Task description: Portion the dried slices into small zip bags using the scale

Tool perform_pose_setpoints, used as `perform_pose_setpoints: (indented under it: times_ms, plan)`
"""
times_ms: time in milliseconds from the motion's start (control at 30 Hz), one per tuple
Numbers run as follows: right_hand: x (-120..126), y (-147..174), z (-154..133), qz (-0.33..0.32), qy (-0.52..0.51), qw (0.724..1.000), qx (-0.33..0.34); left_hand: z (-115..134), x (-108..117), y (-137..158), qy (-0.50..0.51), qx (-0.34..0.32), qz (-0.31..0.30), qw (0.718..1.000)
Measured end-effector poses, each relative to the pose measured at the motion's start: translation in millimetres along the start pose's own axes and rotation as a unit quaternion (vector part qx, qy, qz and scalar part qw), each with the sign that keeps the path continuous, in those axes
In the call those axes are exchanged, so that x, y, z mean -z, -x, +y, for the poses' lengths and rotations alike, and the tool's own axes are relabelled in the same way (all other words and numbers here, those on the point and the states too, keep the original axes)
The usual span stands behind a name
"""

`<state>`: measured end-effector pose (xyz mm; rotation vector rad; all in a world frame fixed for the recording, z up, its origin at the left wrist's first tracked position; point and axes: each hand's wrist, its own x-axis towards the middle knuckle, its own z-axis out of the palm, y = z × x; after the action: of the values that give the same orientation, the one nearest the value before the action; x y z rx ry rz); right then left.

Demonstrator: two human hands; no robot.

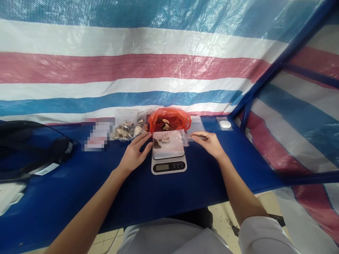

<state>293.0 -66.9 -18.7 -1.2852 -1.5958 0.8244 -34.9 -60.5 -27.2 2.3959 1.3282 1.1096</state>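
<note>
A small digital kitchen scale (169,168) sits on the blue table. On its platform lies a clear plastic bag (174,143) with several pale and dark dried pieces (162,140). My left hand (134,153) is beside the scale's left edge, fingers stretched out and apart from the thumb. To the right of the scale is my right hand (210,144), its fingers loosely extended near the bag's edge; a dark strip shows between finger and thumb, too small to identify. Behind the scale stands an open red plastic bag (156,118) with similar dried pieces inside.
Filled clear bags (127,130) of dried pieces lie left of the red bag. A flat clear bag (198,123) lies behind my right hand. A white round object (225,124) in a small bag is farther right. Black headgear (60,151) occupies the left; striped sheeting (132,67) hangs behind.
</note>
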Motion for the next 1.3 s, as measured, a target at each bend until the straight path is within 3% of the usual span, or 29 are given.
perform_pose_setpoints:
  times_ms: [100,200,367,1033,1200,1300]
  plan:
    - [6,8,6,0.007,0.158,0.986,0.049,-7,6,11,-0.032,0.001,-0.004,0.999]
    - [0,16,13,-0.048,0.316,0.942,0.103,-14,5,21,-0.089,-0.023,-0.031,0.995]
    - [-18,25,24,-0.086,0.437,0.89,0.099,-20,-1,30,-0.166,-0.012,-0.101,0.981]
    - [-24,27,29,-0.074,0.465,0.877,0.094,-23,-4,31,-0.18,0.009,-0.121,0.976]
    - [-24,27,25,-0.057,0.468,0.876,0.105,-21,-5,31,-0.163,0.015,-0.099,0.982]
    - [-22,25,17,-0.015,0.439,0.891,0.115,-18,-3,29,-0.15,0.004,-0.07,0.986]
